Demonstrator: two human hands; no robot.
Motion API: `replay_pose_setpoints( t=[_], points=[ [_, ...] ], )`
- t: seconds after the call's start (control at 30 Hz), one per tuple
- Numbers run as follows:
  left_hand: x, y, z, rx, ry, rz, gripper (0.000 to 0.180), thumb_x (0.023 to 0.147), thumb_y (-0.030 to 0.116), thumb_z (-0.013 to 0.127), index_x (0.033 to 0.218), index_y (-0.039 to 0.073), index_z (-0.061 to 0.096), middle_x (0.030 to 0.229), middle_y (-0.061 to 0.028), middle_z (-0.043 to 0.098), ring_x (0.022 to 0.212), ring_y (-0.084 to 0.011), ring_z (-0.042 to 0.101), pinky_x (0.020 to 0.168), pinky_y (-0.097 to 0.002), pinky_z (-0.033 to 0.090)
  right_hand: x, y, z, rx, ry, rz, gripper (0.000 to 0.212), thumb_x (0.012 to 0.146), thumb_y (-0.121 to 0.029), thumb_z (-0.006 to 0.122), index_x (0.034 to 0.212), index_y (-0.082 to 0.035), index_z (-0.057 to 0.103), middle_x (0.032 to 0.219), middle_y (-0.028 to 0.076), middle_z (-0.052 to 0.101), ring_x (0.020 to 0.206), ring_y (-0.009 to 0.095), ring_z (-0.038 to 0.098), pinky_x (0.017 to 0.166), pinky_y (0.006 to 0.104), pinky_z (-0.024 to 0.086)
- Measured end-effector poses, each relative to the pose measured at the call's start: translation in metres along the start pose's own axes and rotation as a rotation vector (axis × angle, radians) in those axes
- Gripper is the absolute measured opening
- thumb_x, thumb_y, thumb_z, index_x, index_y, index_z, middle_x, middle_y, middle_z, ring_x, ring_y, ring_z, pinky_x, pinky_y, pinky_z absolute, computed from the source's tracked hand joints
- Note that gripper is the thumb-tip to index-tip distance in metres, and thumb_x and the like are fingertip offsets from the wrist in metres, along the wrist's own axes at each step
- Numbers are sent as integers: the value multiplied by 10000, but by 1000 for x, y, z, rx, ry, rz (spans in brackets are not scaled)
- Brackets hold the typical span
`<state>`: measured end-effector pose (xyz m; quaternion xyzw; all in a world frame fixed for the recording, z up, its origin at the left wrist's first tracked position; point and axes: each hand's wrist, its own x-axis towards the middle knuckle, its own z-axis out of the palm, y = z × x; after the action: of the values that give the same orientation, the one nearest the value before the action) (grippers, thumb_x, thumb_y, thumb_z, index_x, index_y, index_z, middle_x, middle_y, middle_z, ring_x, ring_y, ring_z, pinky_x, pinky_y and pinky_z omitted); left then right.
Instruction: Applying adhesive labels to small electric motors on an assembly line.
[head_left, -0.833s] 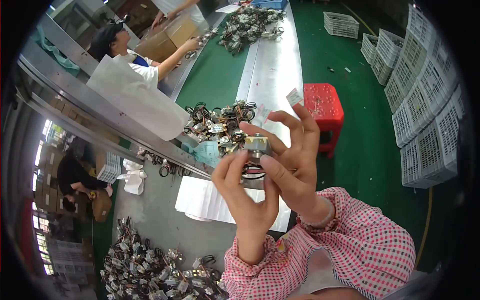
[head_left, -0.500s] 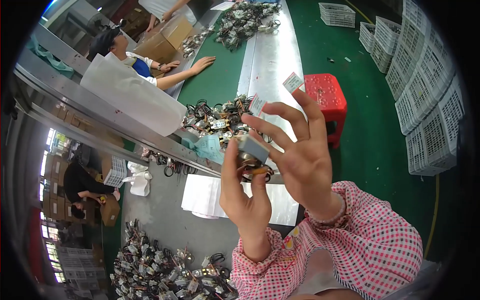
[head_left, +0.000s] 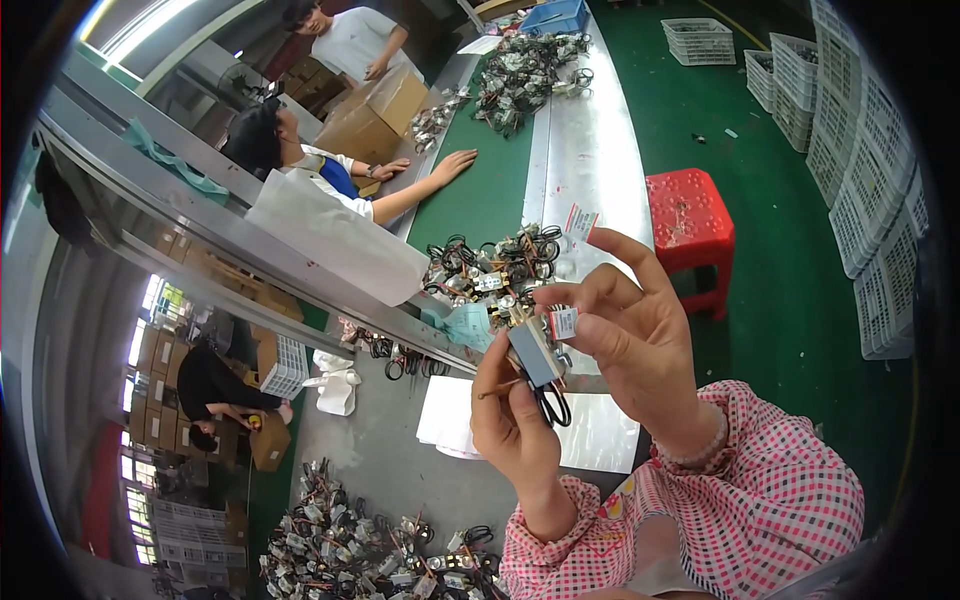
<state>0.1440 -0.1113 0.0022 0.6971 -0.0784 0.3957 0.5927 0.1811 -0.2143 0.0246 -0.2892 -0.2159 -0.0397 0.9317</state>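
Observation:
My left hand (head_left: 515, 435) holds up a small grey box-shaped part (head_left: 534, 356) between thumb and fingers. A black cable loop (head_left: 556, 405) and a thin copper-coloured prong stick out of this part. Close beside it, my right hand (head_left: 640, 345) pinches a small red-and-white label (head_left: 564, 323) between thumb and a finger. A second label (head_left: 581, 222) clings to the tip of another right finger, which is raised. Whether the pinched label touches the grey part, I cannot tell.
Similar wired parts lie in a heap (head_left: 500, 270) beyond my hands and in a pile (head_left: 370, 550) at lower left. White sheets (head_left: 450, 415) lie on the grey table. A red stool (head_left: 690, 215) and stacked white crates (head_left: 870, 240) stand right. A co-worker (head_left: 320, 165) sits across the belt.
The grey part has turned to show its flat side and cable. My right thumb and finger have closed on one label and come down beside the part. The view has shifted left.

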Motion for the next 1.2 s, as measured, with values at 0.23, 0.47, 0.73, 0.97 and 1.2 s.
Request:
replay_pose_setpoints(
  t=[0.23, 0.47, 0.73, 0.97, 1.2],
  points=[
    [1, -2, 5, 23, -147, -59, 366, 931, 114, 349, 1258, -51, 364, 1088, -158, 530, 836, -157, 569, 688, -245, 481, 2, 0, -5, 28, 40, -19, 596, 789, -5, 597, 1284, 23, 265, 820, 58, 535, 1033, 275, 532, 891, 363, 427],
    [2, -6, 3, 87, -147, 42, 365, 891, 71, 396, 1236, -47, 393, 1140, -134, 508, 946, -161, 541, 740, -242, 460, 2, 0, -7, 6, 21, -33, 590, 785, -13, 604, 1271, 32, 273, 806, 55, 537, 1031, 270, 538, 918, 376, 407],
    [2, -6, 4, 14, -134, 78, 373, 851, 51, 430, 1212, -42, 411, 1175, -127, 468, 976, -179, 530, 784, -274, 457, 1, -2, -5, -16, 24, -13, 608, 777, -17, 609, 1274, 35, 261, 783, 49, 529, 1032, 278, 541, 923, 390, 406],
    [2, 0, -1, -17, -121, 68, 419, 768, -48, 451, 1186, -56, 425, 1192, -174, 415, 1077, -231, 469, 889, -299, 398, 2, -5, -3, 4, 14, 11, 610, 774, -3, 593, 1276, 40, 250, 778, 54, 525, 1034, 283, 540, 924, 404, 418],
    [4, -2, -3, 265, -57, 262, 485, 663, -54, 526, 1145, -44, 477, 1119, -184, 476, 982, -285, 510, 792, -328, 451, -6, -11, 1, -83, -19, 69, 658, 748, 15, 605, 1284, 40, 223, 762, 50, 526, 1061, 288, 526, 942, 416, 405]
  ],
)
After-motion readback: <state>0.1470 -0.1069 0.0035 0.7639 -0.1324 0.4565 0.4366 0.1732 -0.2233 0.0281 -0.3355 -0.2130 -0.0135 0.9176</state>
